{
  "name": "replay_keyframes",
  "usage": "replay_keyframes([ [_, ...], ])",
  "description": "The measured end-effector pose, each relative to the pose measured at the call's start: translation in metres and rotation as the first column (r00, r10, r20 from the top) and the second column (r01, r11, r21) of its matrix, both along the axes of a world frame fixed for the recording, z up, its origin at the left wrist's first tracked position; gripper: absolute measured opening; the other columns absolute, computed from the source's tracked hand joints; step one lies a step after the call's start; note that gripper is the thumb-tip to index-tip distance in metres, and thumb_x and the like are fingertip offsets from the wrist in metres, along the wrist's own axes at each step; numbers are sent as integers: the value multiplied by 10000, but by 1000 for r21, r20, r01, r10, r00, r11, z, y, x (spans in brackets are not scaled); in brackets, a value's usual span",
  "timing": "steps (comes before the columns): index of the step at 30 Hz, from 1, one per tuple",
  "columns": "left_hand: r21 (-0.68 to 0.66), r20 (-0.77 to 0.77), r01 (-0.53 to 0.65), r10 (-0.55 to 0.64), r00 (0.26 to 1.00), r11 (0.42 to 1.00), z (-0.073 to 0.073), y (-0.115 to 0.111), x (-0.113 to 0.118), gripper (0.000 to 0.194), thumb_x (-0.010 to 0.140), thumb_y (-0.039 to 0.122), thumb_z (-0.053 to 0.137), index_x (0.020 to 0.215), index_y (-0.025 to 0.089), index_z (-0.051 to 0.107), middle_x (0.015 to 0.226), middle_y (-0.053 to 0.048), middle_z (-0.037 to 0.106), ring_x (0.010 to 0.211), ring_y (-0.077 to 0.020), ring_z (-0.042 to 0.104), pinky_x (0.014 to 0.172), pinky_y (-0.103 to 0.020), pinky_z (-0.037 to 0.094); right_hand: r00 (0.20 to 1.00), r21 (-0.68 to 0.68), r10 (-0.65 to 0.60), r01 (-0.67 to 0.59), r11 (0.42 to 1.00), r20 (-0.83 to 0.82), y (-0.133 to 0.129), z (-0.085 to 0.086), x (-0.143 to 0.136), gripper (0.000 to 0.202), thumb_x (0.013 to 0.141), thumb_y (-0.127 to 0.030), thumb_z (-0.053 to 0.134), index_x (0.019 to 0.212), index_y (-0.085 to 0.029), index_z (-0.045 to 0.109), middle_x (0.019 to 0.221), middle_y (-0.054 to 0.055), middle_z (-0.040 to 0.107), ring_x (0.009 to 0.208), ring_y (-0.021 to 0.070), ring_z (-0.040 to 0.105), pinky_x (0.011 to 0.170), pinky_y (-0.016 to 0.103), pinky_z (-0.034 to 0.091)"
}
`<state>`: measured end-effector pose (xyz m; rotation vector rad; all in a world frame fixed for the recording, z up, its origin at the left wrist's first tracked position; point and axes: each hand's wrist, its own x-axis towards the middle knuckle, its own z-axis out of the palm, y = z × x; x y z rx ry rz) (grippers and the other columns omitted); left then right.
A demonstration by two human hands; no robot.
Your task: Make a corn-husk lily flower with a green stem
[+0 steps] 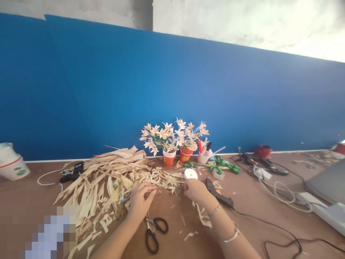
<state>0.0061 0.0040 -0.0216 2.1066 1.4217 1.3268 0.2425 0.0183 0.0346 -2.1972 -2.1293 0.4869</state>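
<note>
My left hand (141, 200) is beside the dried husk pile (99, 187), its thumb and fingers bent toward each other with a gap between them and nothing visible in it. My right hand (194, 189) is closed just in front of a white roll (190, 174); its fingertips are at the end of some thin pale stems, and what they grip is too small to make out. Black-handled scissors (151, 240) lie below my left hand. To the right of my right hand rests a black glue gun (219, 194).
Pale flowers stand in an orange-and-white cup (169, 158) and a red cup (185, 154) at the back. Green tape pieces (226, 164) lie to their right. Cables and a power strip (262, 174) spread over the right side. A paper tub (14, 168) stands far left.
</note>
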Motion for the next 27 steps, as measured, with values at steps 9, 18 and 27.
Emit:
replay_keyframes([
  [9, -11, -8, 9, -9, 1000, 1000, 0, -1, -1, 129, 796, 249, 571, 773, 216, 694, 849, -48, 684, 847, -217, 615, 810, -403, 480, 973, 30, 46, -40, 999, -225, 1, -1, 9, 175, 570, -60, 530, 666, -166, 632, 641, 12, 620, 608, 138, 550, 530, 213, 334],
  [18, 19, -9, 6, -6, 1000, 1000, 1, -1, -2, 134, 786, 257, 572, 754, 223, 697, 828, -48, 692, 822, -219, 623, 783, -400, 496, 948, 90, 70, -44, 995, -311, 6, -3, 7, 250, 615, -28, 511, 765, -143, 675, 731, 35, 654, 665, 136, 571, 577, 196, 373],
  [27, 5, -18, 6, -5, 1000, 1000, 2, -1, -1, 151, 799, 272, 559, 765, 224, 698, 837, -51, 693, 830, -219, 622, 794, -403, 495, 968, 212, 30, 24, 977, -248, 7, 2, 8, 221, 654, -34, 504, 695, -138, 695, 693, 70, 664, 658, 164, 562, 606, 237, 352],
])
